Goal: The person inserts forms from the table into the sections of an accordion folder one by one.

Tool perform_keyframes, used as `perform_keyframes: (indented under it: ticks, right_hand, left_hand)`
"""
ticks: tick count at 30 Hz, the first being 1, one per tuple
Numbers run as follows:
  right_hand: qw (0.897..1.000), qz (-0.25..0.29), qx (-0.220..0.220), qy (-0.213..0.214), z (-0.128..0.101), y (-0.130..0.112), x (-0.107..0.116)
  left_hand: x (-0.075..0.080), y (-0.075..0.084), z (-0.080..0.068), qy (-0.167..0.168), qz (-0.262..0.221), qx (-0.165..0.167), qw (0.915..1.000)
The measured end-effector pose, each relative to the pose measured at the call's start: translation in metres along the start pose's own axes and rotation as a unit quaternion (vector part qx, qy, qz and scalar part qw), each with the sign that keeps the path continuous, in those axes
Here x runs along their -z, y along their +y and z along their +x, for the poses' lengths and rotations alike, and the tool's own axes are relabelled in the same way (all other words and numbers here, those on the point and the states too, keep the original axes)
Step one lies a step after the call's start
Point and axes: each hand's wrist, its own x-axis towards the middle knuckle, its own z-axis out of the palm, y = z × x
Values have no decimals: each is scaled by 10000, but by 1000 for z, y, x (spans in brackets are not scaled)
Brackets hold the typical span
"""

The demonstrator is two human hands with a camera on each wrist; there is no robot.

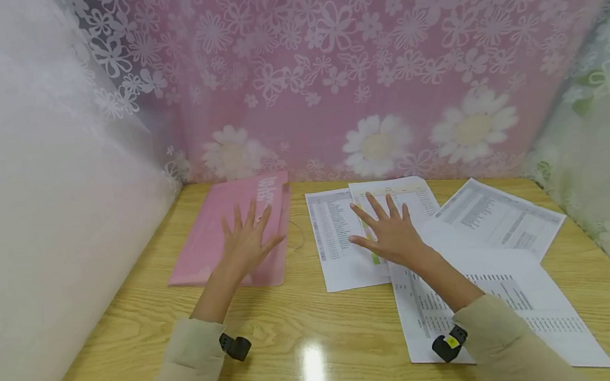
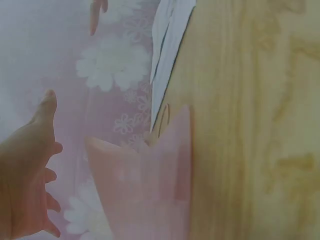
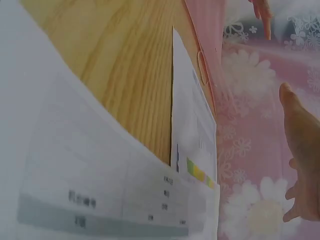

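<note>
Both hands were open with the fingers spread wide. The left hand [image 1: 247, 244] hovered over the pink folder [image 1: 216, 234], and I could not tell if it touched it. The folder lay flat on the wooden bench [image 1: 307, 335], at about 10 o'clock from the middle of the bench, close to the white curtain [image 1: 39, 207]. It had white letters printed near its far right edge, but they were too blurry to read.

The right hand [image 1: 390, 234] was spread above the printed sheets [image 1: 341, 235], at about 1 o'clock from the middle of the bench. Those papers had small tables of tiny writing that could not be read, and one had a green and yellow strip [image 3: 197, 172] along its edge. More sheets [image 1: 503, 215] lay at 3 o'clock from the right hand, and one big sheet [image 1: 489, 301] lay under the right arm, toward 5 o'clock.

A thin wire loop [image 1: 298, 234] sat on the bench between the folder and the papers. A pink flowered curtain [image 1: 360, 70] hung behind the bench at 12 o'clock.
</note>
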Motion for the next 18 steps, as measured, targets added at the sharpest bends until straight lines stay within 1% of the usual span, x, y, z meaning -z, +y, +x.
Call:
perform_keyframes:
  ticks: [3, 5, 13, 18]
  right_hand:
    - [9999, 90, 90, -25, 4, -14, -8]
    - [9998, 153, 154, -21, 7, -23, -14]
    - [9981, 372, 494, 31, 15, -62, -36]
    - [9956, 627, 686, -105, 19, -85, -51]
  left_hand:
    - [-5, -4, -7, 42, -47, -36, 10000]
    - [-9, -7, -11, 66, 7, -43, 10000]
    - [-23, -16, -21, 137, 78, -167, 9997]
    - [-32, -18, -28, 120, -45, -202, 9997]
